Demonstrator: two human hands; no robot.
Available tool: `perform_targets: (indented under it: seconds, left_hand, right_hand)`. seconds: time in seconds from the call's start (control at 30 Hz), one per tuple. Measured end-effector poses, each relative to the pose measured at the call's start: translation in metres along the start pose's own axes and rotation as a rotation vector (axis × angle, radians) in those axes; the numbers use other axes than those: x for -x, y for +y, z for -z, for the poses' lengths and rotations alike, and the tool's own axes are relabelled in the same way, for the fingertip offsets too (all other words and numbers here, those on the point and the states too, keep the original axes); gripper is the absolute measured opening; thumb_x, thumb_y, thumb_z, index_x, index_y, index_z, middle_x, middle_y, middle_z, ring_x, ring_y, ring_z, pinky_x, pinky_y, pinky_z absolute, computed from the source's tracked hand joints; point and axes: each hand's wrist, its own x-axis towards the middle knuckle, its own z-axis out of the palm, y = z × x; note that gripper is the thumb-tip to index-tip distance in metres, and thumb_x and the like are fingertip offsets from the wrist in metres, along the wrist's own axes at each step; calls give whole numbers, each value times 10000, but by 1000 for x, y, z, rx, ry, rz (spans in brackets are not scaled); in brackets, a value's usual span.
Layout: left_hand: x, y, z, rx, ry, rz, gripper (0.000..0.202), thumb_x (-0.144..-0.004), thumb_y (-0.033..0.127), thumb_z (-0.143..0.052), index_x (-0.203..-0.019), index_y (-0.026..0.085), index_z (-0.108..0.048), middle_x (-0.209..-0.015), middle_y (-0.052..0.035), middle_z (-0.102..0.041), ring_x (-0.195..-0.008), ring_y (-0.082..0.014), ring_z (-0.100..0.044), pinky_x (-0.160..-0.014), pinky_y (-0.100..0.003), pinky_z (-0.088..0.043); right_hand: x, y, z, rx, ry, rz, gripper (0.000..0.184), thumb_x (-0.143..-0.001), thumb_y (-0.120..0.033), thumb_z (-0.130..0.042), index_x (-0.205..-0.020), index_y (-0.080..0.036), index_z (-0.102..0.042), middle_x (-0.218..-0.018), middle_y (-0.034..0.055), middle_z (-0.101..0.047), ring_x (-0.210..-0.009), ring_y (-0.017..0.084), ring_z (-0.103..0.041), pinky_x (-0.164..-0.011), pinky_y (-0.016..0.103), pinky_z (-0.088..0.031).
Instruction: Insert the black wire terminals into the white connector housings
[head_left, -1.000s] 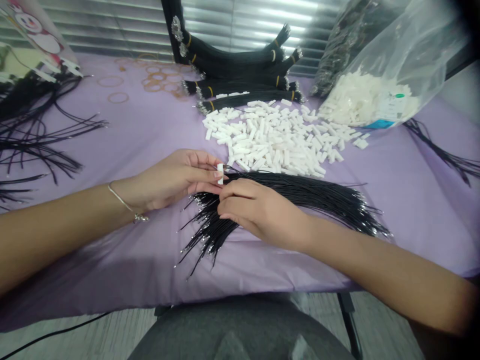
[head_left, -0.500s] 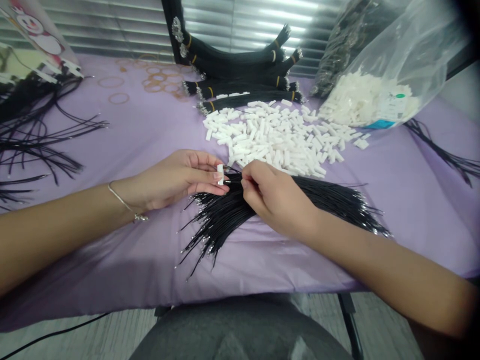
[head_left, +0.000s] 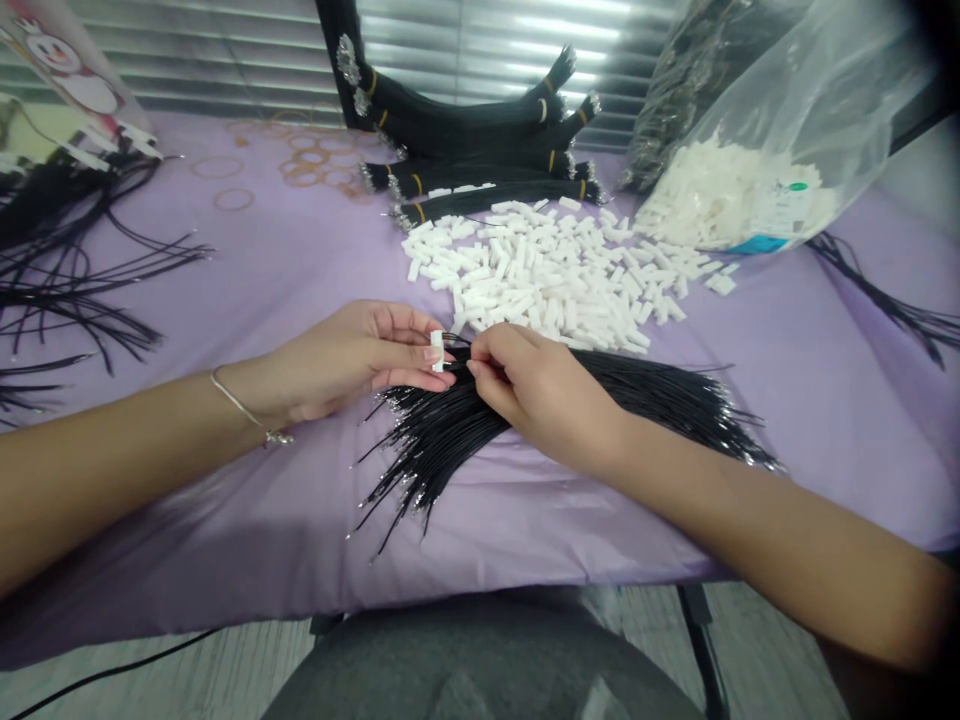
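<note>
My left hand (head_left: 367,350) pinches a small white rectangular plastic connector (head_left: 437,352) near a loose black wire bundle (head_left: 637,390); my right hand (head_left: 536,395) pinches a thin black metal-tipped wire (head_left: 457,366). Likely insertion step; can't tell if the tip's in. Next calls for straight alignment.

Matt plastic connector (head_left: 437,351), shiny metal wire tips (head_left: 724,404)

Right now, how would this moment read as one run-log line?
left grip: holding white connector | right grip: pinching black wire beside it | black wire bundle: beneath right grip | white connector pile: beyond bundle
</note>
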Motion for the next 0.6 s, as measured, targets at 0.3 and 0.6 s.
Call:
perform_targets:
  seconds: [0.3,0.6]
  left_hand:
    - [-1,-1,0,14,-14,-4,169,-662,77,-726,-814,133,-679,-743,-68,-704,-726,-175,-681,-721,-247,-563]
    - [-2,7,3,-11,49,-59,121,-699,88,-700,-812,119,-669,-738,-23,-667,-676,-88,-639,-610,-128,-502]
  right_hand:
    - [-5,-3,-4,29,-56,-47,136,-890,-176,-422,-891,-101,-536,-838,88,-573,-735,168,-521,-683,300,-414]
    - [-1,-18,4,223,181,281,220,-894,-145,-411,-949,-79,-614,-974,144,-544,-897,206,-487,-806,343,-438]
